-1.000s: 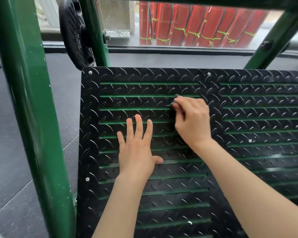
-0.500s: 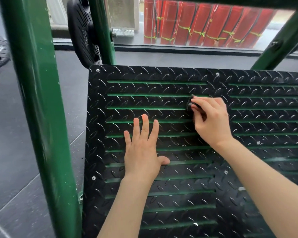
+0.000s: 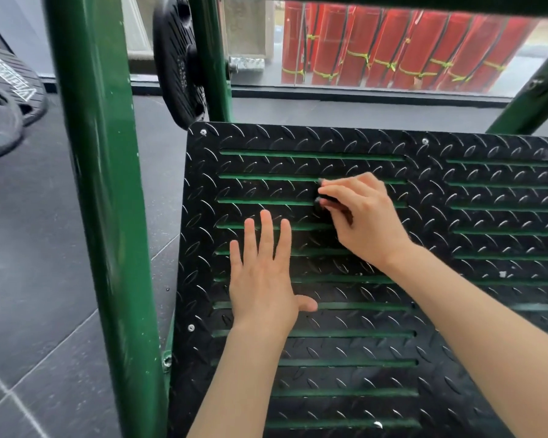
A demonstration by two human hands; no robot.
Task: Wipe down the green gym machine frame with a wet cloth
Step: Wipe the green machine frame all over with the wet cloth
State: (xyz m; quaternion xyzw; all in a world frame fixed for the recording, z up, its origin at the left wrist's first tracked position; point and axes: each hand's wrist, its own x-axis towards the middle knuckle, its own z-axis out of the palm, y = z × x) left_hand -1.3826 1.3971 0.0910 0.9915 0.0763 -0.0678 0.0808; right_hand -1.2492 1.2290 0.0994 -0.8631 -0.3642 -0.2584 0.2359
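Item: my right hand [image 3: 366, 218], pinching dark cloth [image 3: 325, 202], has slid slightly along the plate [image 3: 487, 216] slots; left hand [image 3: 263, 279] stays flat, released. Frame [image 3: 98, 184] unwiped.

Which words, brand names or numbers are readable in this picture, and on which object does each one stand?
White lettering on the black weight plates lying on the floor at left: cut off and blurred, not readable.
Small embossed text on the black weight plate mounted on the green frame: too small to read.
Black footplate: no text.
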